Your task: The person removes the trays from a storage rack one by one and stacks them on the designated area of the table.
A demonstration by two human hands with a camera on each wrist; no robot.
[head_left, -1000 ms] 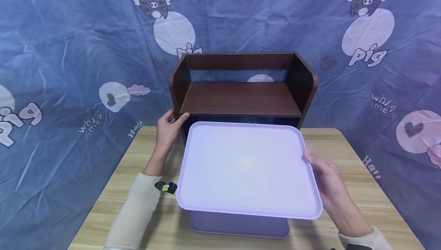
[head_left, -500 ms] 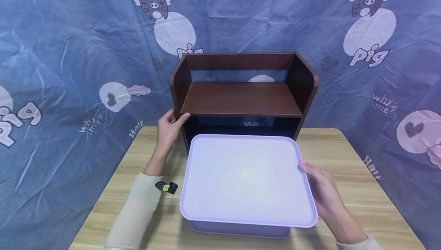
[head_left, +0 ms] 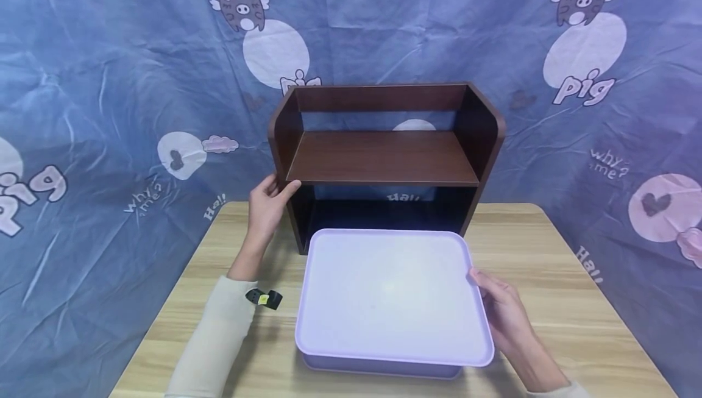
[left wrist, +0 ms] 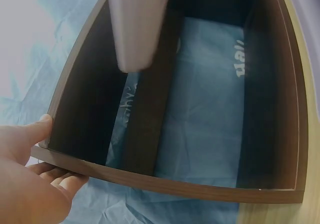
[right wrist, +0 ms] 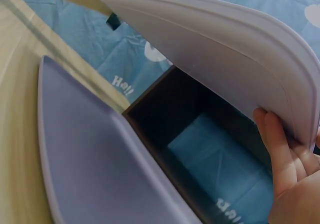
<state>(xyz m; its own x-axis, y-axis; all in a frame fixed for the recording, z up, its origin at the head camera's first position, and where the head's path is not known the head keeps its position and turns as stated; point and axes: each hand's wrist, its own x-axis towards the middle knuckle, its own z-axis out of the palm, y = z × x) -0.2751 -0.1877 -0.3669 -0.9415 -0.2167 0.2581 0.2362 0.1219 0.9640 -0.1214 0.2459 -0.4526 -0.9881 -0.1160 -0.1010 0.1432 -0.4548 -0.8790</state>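
Observation:
A dark brown two-tier shelf (head_left: 384, 157) stands at the back of the table. My left hand (head_left: 265, 209) grips its left side panel, thumb inside the front edge and fingers behind it in the left wrist view. In front of the shelf, my right hand (head_left: 504, 306) holds a flat lavender tray (head_left: 386, 294) by its right rim, thumb on top and fingers underneath. Beneath it a second lavender tray (right wrist: 95, 149) lies on the table, mostly covered in the head view. The right wrist view shows a gap between the two trays, with the held one raised and slanted.
The light wood table (head_left: 548, 264) carries the shelf and lower tray. A blue cloth (head_left: 137, 69) with pig prints hangs behind and at both sides. A black strap (head_left: 264, 298) is on the left wrist.
My right hand has brought the held tray down and toward me, covering more of the lower tray and uncovering the shelf's lower compartment. My left hand has stayed on the shelf.

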